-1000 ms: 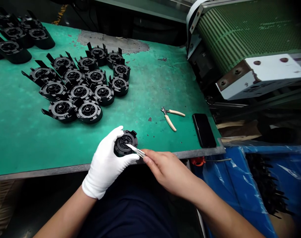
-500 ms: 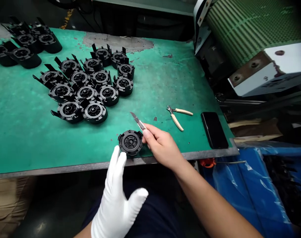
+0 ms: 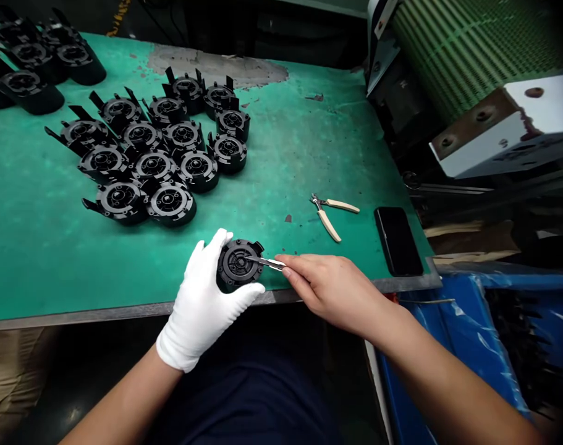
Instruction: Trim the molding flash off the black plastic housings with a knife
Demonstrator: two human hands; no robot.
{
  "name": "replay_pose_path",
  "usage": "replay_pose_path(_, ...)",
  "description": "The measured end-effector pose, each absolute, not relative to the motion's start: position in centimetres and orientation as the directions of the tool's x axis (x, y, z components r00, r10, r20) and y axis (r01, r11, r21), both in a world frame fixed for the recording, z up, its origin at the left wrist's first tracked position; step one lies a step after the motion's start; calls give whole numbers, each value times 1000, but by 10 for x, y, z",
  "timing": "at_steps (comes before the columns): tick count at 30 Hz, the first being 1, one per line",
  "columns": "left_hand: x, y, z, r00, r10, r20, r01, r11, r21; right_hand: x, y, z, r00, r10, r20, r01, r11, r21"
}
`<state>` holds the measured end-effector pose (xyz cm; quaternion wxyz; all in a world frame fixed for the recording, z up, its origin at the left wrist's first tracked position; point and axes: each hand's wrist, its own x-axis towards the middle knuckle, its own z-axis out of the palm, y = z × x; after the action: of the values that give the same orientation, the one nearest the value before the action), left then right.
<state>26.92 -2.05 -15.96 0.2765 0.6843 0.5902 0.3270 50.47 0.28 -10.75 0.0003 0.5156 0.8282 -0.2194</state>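
A round black plastic part (image 3: 238,262) stands at the front edge of the green table. My left hand (image 3: 207,290), in a white glove, curves around its left side, with the thumb along the near side and the fingers at the far side. My bare right hand (image 3: 327,284) is closed on a utility knife (image 3: 267,262). The blade points left and lies over the top face of the part, its tip near the centre. Whether the blade touches the plastic I cannot tell.
Several similar black parts (image 3: 170,201) stand grouped on the green table (image 3: 272,173), more at far left. Cream-handled nippers (image 3: 328,222) and a black phone (image 3: 398,241) lie to the right. A green conveyor belt (image 3: 485,43) juts in above; a blue plastic-lined container (image 3: 415,364) is below right.
My left hand has moved up from below the part and closed around it. My right hand has swung the knife from pointing up-left to lying across the part's face.
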Motion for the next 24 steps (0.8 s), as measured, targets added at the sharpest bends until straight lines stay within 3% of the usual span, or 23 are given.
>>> replay_pose_path(9,266,-21,-167,106,977,183,650,-208,731,505,-5,-101,-481,813,-329,826,293,-481)
replay_pose_path(24,271,-27,-169,-6,995,100,644,-73,762,479,-44,-115,-397,878,-268,735,129,-666)
